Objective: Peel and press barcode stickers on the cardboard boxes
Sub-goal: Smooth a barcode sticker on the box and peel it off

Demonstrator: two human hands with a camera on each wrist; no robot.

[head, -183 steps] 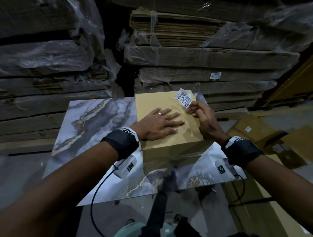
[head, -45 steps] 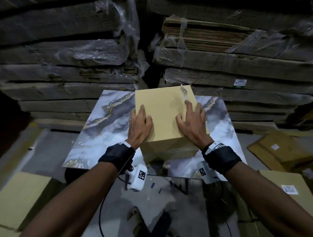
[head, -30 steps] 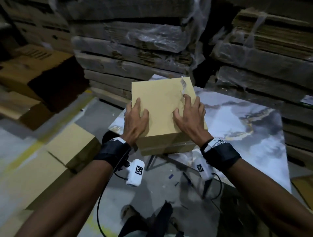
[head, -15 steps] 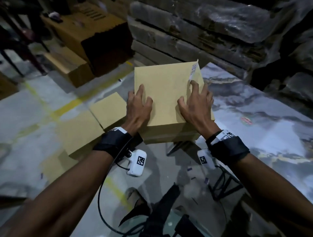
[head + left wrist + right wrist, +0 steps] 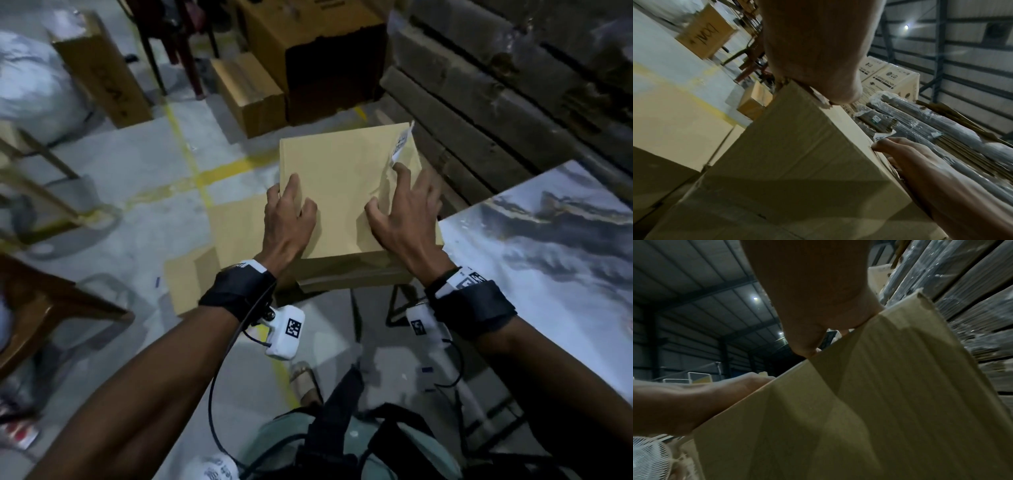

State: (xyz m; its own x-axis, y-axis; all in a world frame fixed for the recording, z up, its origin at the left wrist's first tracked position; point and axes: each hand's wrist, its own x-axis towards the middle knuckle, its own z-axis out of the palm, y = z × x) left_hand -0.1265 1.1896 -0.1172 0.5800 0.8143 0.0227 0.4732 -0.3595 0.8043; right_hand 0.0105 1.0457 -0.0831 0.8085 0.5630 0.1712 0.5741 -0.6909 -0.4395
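While both hands clasp it by its side edges, the cardboard box (image 5: 346,192) is held above the floor, long axis pointing away. Left hand (image 5: 287,219) and right hand (image 5: 404,219) curl over its top. A barcode sticker (image 5: 400,144) stands half-peeled at the far right corner.

tan cardboard box (image 5: 342,192), white barcode sticker (image 5: 400,144), grey-marbled table (image 5: 548,246)

Marble-pattern table (image 5: 548,260) at right. Wrapped stacks of flat cardboard (image 5: 513,85) behind it. Yellow floor lines (image 5: 219,174) cross on grey concrete. White bag (image 5: 30,85) far left, wooden chair (image 5: 44,308) near left. White fan (image 5: 649,459) low in right wrist view. LG cartons (image 5: 892,81) in left wrist view.
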